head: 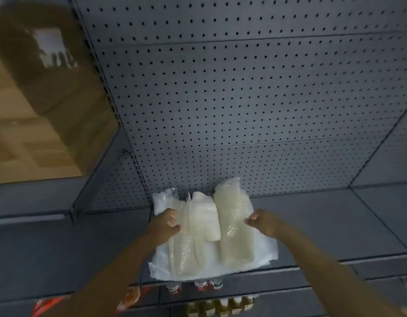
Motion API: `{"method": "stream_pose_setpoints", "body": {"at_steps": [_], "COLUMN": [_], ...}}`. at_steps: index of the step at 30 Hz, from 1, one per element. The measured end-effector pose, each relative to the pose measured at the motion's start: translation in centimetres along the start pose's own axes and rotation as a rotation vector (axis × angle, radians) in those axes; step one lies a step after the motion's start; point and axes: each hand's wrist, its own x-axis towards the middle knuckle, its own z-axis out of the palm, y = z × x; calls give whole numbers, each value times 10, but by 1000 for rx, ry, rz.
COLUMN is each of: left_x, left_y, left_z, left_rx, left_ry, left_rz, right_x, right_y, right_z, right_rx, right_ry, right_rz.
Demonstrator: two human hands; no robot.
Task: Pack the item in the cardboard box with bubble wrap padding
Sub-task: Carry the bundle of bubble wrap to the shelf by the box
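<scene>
Two bundles wrapped in bubble wrap lie side by side on a loose sheet of bubble wrap [264, 250] on a grey shelf [335, 227]. My left hand [165, 223] grips the left bundle [193, 229] by its left side, fingers curled into the wrap. My right hand [264, 221] pinches the right edge of the right bundle [234, 225]. A large cardboard box [44, 106] stands on the shelf at the far left, blurred, with a white label on its side.
A grey pegboard wall [243, 99] backs the shelf. A metal divider [90, 179] separates the box's bay from this one. Below the shelf's front edge are packaged goods [218, 305] and red-capped items [200, 286].
</scene>
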Motion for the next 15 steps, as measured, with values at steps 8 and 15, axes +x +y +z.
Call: {"method": "stream_pose_setpoints", "body": {"at_steps": [8, 15], "left_x": [18, 49], "left_y": [-50, -88], "left_z": [-9, -9], "left_rx": [-199, -518], "left_ry": [75, -2], "left_rz": [-258, -577], "right_x": [56, 82], "right_y": [16, 26], "right_z": [-1, 6], "right_rx": [201, 373], "right_ry": [-1, -77], "right_rz": [166, 352]}}
